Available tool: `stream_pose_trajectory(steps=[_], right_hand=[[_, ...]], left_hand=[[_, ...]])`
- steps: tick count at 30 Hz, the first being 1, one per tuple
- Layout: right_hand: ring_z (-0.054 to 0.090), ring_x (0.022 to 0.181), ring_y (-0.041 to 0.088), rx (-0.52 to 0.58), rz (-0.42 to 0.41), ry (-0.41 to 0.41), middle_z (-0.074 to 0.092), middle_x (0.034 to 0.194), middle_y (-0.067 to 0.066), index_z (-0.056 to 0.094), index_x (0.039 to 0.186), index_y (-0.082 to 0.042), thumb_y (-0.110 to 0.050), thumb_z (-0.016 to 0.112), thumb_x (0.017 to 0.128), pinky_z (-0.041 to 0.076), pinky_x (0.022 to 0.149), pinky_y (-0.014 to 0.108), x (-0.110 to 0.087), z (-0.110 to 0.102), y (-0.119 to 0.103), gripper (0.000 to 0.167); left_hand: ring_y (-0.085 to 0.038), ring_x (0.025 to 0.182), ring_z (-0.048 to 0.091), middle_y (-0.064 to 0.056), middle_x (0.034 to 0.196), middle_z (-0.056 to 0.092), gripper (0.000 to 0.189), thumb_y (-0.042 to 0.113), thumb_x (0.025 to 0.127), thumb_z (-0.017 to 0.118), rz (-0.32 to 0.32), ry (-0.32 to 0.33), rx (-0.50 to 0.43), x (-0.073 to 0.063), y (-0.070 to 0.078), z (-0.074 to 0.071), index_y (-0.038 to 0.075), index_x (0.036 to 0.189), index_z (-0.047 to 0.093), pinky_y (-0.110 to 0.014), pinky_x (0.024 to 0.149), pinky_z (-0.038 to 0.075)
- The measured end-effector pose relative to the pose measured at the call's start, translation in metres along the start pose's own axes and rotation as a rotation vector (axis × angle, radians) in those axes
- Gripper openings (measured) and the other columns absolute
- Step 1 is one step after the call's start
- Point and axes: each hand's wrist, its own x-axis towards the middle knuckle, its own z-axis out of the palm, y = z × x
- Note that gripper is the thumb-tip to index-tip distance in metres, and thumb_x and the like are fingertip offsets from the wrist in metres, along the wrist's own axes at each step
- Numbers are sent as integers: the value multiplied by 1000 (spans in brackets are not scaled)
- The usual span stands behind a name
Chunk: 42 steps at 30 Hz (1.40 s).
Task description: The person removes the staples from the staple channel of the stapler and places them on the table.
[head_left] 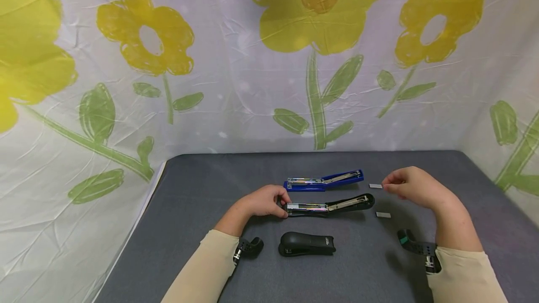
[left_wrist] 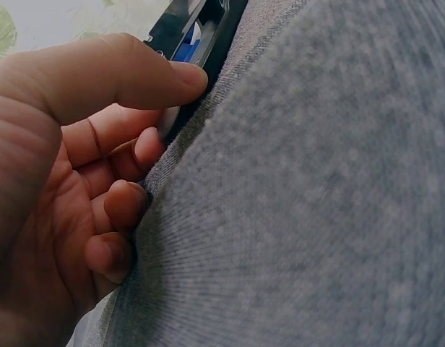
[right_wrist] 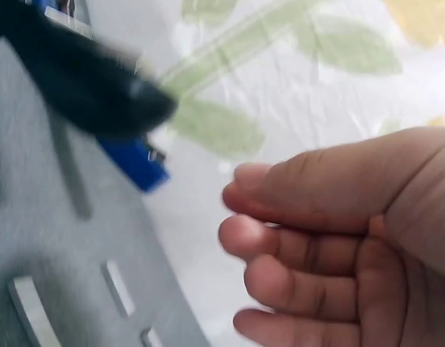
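My left hand [head_left: 264,201] pinches the left end of an opened black stapler [head_left: 351,204] between thumb and index finger. In the left wrist view, the thumb [left_wrist: 165,81] lies on that stapler's dark edge. An opened blue stapler [head_left: 343,179] lies just behind. My right hand [head_left: 414,185] hovers at the right, fingers curled and thumb tip meeting index tip, with nothing visible between them. Its fingertips are beside a short staple strip [head_left: 375,185]. Another staple strip [head_left: 383,215] lies nearer on the table. The right wrist view also shows a small strip end [right_wrist: 152,337].
A closed black stapler [head_left: 307,244] lies at the front of the grey table [head_left: 337,279]. Behind the table hangs a white cloth [head_left: 231,106] printed with yellow flowers. Black wrist straps [head_left: 417,246] stick out below both hands.
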Motion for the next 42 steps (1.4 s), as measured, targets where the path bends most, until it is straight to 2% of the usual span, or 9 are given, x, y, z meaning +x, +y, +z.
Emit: stream_pose_trajectory(steps=[4,9,15,24,28,33,37,42], right_hand=[[63,88,21,-20,-51,76,71,106,9,71,119,1,-25,64,103,51,73,42,-1,2,-19,31],[67,93,24,7,-99,166,72,108,8,71,121,-4,-26,65,103,53,78,46,2,9,-41,29],[69,99,26,74,-131,189,72,110,7,71,123,-7,-27,66,102,53,80,46,4,20,-61,29],[69,98,24,144,-173,133,73,112,6,72,124,-7,-25,66,102,54,80,43,19,42,-78,28],[68,93,21,155,-198,103,72,106,4,74,119,-7,-22,68,101,54,78,42,27,59,-89,24],[63,83,13,135,-258,40,71,101,0,76,115,-8,-19,69,100,52,72,37,36,86,-102,20],[62,80,9,96,-349,-31,71,100,-2,77,113,-7,-17,68,100,52,70,32,44,106,-107,19],[61,77,5,18,-410,-99,74,96,-2,80,107,-5,-11,68,99,51,69,30,51,122,-108,16]], left_hand=[[-11,75,51,2,92,60,25,6,82,85,-3,2,5,-1,0,-2,9,103,73,-27,68,44],[-11,74,51,2,91,60,25,6,82,85,0,5,6,-1,0,-4,8,104,73,-27,68,44],[-11,77,53,2,92,61,26,6,81,86,5,11,3,0,0,-2,8,103,73,-27,71,46],[-11,79,54,3,91,61,25,6,81,86,-6,-6,13,1,1,3,9,103,74,-28,74,46],[-10,79,54,4,91,61,25,6,81,86,-15,-10,9,-1,2,4,10,102,74,-28,74,46],[-11,78,53,4,90,60,24,7,81,86,-15,-10,16,-2,3,3,10,101,73,-28,72,45],[-10,78,52,5,90,60,23,9,80,85,0,-12,35,-2,3,0,11,100,73,-27,72,44],[-11,77,53,4,90,61,23,8,80,85,5,-5,32,-3,4,-2,10,100,73,-28,72,44]])
